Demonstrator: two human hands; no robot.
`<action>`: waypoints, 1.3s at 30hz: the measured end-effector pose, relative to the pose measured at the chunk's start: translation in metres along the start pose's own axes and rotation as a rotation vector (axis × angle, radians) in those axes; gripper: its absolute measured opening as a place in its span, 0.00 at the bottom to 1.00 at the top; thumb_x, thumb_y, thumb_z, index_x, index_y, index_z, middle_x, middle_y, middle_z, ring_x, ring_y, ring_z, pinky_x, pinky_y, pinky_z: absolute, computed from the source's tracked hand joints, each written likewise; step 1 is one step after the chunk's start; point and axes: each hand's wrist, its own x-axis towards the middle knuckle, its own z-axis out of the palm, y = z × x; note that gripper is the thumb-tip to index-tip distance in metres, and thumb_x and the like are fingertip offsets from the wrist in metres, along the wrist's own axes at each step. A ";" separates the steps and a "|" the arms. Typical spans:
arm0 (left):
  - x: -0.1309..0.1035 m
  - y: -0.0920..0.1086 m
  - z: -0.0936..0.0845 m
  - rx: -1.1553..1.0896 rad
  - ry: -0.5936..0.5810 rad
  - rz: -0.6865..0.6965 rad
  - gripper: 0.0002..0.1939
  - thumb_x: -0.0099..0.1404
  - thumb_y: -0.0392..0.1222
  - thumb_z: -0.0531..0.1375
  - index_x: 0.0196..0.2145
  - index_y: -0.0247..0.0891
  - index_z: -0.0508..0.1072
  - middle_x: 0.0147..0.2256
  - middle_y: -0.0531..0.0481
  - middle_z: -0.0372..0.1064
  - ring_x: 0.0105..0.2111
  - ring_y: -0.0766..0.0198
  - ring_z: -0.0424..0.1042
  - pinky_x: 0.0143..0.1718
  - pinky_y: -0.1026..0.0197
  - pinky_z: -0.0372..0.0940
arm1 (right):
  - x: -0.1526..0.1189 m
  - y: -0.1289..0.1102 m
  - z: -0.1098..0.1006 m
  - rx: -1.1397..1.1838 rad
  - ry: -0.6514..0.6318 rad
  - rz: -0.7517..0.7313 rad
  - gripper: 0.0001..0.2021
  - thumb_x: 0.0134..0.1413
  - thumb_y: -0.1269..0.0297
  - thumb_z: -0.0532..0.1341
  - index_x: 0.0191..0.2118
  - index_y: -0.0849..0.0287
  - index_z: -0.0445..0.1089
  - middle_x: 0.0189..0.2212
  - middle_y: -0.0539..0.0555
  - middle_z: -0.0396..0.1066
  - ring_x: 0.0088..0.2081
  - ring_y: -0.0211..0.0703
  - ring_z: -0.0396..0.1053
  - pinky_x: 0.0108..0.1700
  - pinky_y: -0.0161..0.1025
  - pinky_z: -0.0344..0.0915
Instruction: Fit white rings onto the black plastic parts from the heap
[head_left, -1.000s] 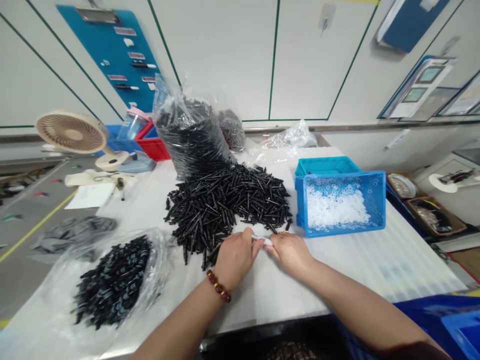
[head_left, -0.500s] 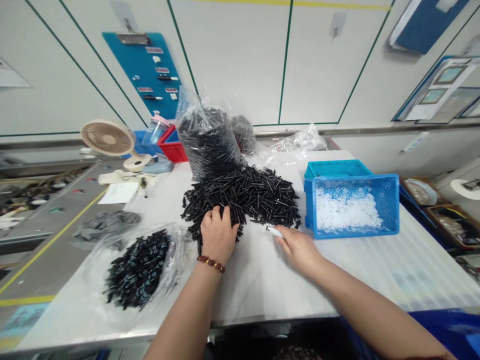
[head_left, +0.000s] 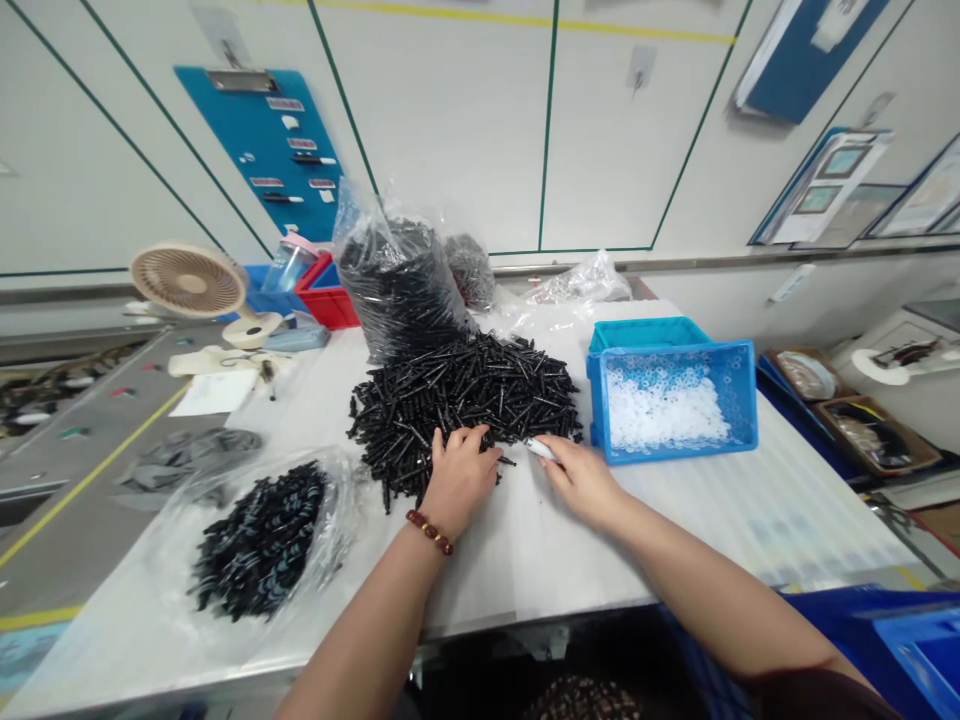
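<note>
Bagged parts (head_left: 259, 540) lie at bench (head_left: 525, 560) left. Left hand (head_left: 459, 478) rests curled on the black-part pile (head_left: 465, 395), fingers gripping parts for pickup. Right hand (head_left: 581, 480) pinches a white tool (head_left: 538, 448) just beside the pile. Blue bin (head_left: 671, 400) of white rings stands within right reach.

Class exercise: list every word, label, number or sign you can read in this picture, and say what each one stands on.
No text here can be read.
Blue board on the wall: small labels, too blurred to read.
Framed sheets on the right wall: print too small to read.
Blue crate, bag of black parts, fan: no lettering visible.
</note>
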 end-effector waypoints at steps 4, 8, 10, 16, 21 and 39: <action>0.000 0.001 0.004 -0.015 0.048 0.052 0.07 0.61 0.35 0.58 0.35 0.43 0.75 0.53 0.44 0.63 0.52 0.48 0.59 0.55 0.31 0.46 | 0.000 -0.003 -0.002 0.039 -0.005 -0.016 0.13 0.61 0.69 0.51 0.50 0.59 0.65 0.45 0.56 0.69 0.45 0.44 0.66 0.46 0.38 0.61; 0.003 -0.004 0.009 -0.157 0.227 0.081 0.07 0.62 0.34 0.56 0.36 0.39 0.73 0.53 0.44 0.63 0.53 0.50 0.59 0.56 0.34 0.49 | 0.000 -0.005 -0.005 0.012 -0.006 0.016 0.08 0.62 0.68 0.51 0.40 0.59 0.66 0.34 0.52 0.70 0.35 0.41 0.66 0.36 0.34 0.57; 0.005 -0.007 0.011 -0.308 0.288 0.089 0.09 0.64 0.36 0.53 0.38 0.38 0.73 0.47 0.43 0.68 0.47 0.53 0.65 0.53 0.43 0.59 | 0.001 -0.005 -0.005 -0.008 -0.004 0.038 0.07 0.62 0.67 0.52 0.34 0.59 0.65 0.28 0.49 0.67 0.30 0.38 0.63 0.31 0.32 0.53; 0.001 -0.009 0.011 -0.758 0.252 -0.037 0.13 0.65 0.43 0.50 0.43 0.36 0.69 0.29 0.49 0.72 0.29 0.64 0.72 0.33 0.62 0.68 | 0.002 -0.005 -0.008 -0.040 -0.053 0.075 0.12 0.60 0.66 0.54 0.25 0.59 0.61 0.22 0.47 0.62 0.24 0.35 0.56 0.26 0.33 0.43; -0.002 -0.007 0.004 -0.894 0.239 -0.050 0.11 0.63 0.45 0.53 0.35 0.36 0.70 0.27 0.50 0.71 0.25 0.67 0.70 0.27 0.67 0.66 | 0.003 -0.006 -0.010 -0.076 -0.089 0.087 0.12 0.59 0.66 0.55 0.24 0.60 0.63 0.21 0.47 0.63 0.23 0.34 0.55 0.26 0.33 0.42; -0.006 0.002 0.006 -0.705 0.029 0.241 0.06 0.66 0.39 0.54 0.34 0.37 0.70 0.28 0.53 0.71 0.27 0.68 0.69 0.29 0.67 0.61 | -0.002 -0.017 -0.007 -0.424 -0.268 0.067 0.13 0.58 0.56 0.55 0.35 0.58 0.73 0.31 0.54 0.74 0.34 0.44 0.70 0.30 0.34 0.52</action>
